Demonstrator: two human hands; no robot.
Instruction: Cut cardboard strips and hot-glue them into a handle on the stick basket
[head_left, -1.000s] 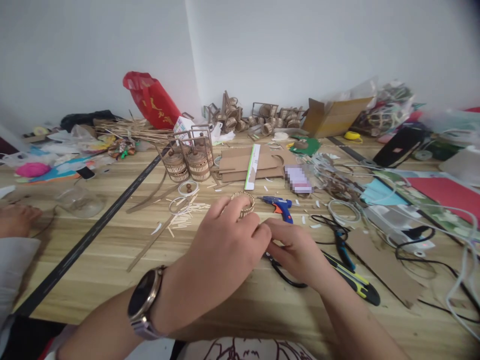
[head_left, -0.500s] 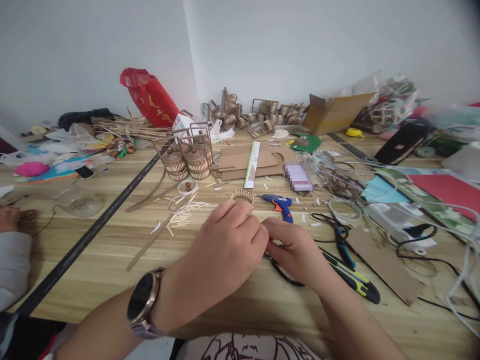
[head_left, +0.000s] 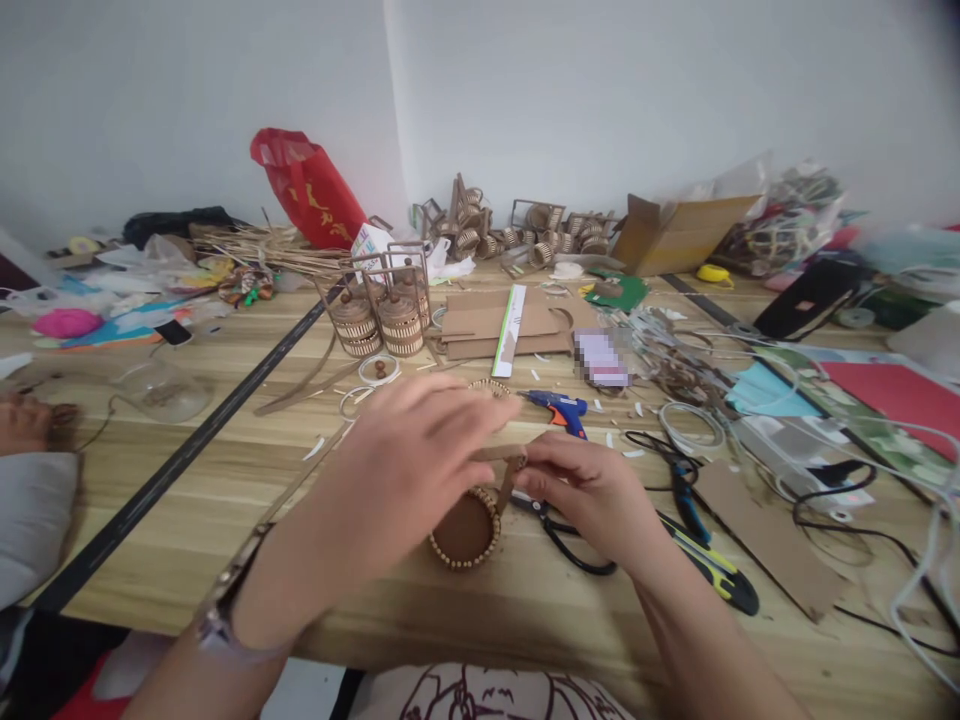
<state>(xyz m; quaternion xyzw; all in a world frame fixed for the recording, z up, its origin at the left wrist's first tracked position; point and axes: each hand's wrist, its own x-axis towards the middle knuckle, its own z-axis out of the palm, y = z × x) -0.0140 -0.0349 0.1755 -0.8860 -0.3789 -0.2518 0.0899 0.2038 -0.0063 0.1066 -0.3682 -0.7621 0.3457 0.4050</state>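
Observation:
My right hand pinches the corner of a thin brown strip frame. Below it, a small round basket with a beaded-looking rim and brown base hangs or stands, its far side partly covered by my left hand. My left hand, slightly blurred, is spread above the basket with its fingers apart. Behind my left fingers a second round ring of short sticks shows in part. A blue glue gun lies just beyond my right hand, and black-handled scissors lie under it.
Lidded baskets with handles stand back left. Cardboard, a ruler and a phone lie ahead. Right are pliers, a yellow-black cutter and cables. Another person's hand rests far left.
My left hand has moved left and opened away from my right hand, uncovering the basket and strip frame. My right hand stays in nearly the same place. The view has shifted slightly.

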